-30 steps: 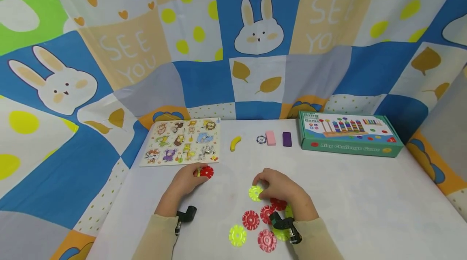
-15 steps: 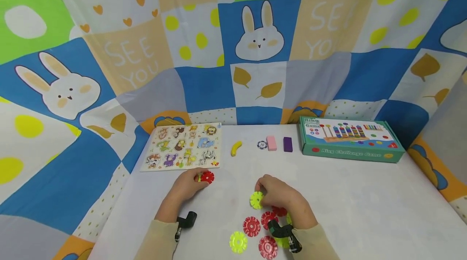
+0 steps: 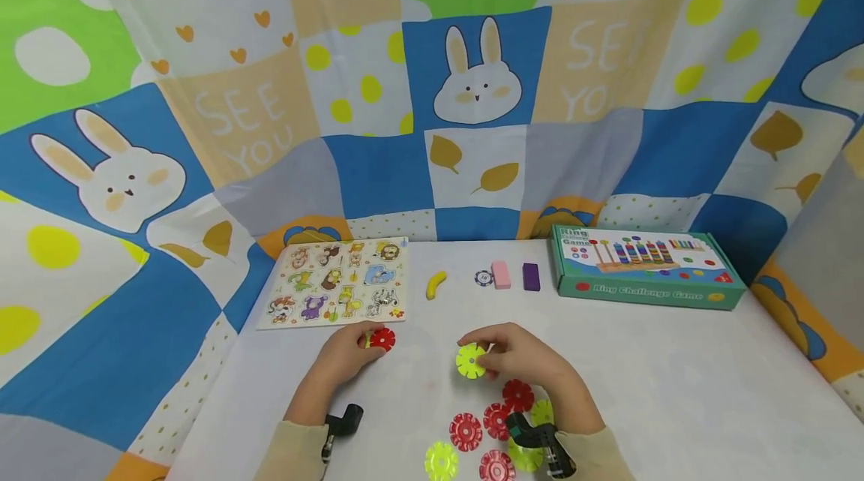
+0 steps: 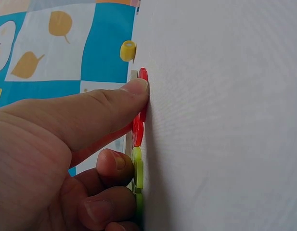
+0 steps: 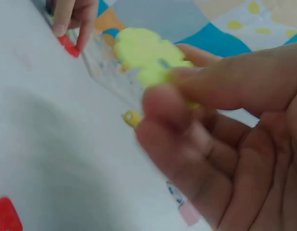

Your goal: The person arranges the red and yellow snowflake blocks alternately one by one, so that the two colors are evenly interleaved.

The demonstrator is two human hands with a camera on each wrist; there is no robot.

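My right hand point(image 3: 523, 353) pinches a yellow-green notched plastic disc point(image 3: 470, 361) between thumb and fingers; the right wrist view, blurred, shows the disc point(image 5: 148, 53) held above the table. On the left, my left hand point(image 3: 346, 353) holds a red notched disc point(image 3: 382, 340) at the table surface. In the left wrist view its thumb rests on the red disc point(image 4: 143, 77), and curled fingers touch yellow-green discs point(image 4: 138, 173) beside it. Several loose discs lie near my right wrist, among them a red one point(image 3: 466, 431) and a yellow-green one point(image 3: 442, 460).
An animal puzzle board point(image 3: 337, 282) lies behind the left hand. Along the back are a small yellow banana point(image 3: 436, 284), a round chip point(image 3: 483, 278), a pink block point(image 3: 500, 275), a purple block point(image 3: 531, 277) and a green game box point(image 3: 648, 267). A patterned cloth point(image 3: 378, 173) hangs behind.
My right hand has moved away from the loose discs with the yellow-green disc, whose face now shows more fully. The left hand stays in place. The head view has tilted slightly.
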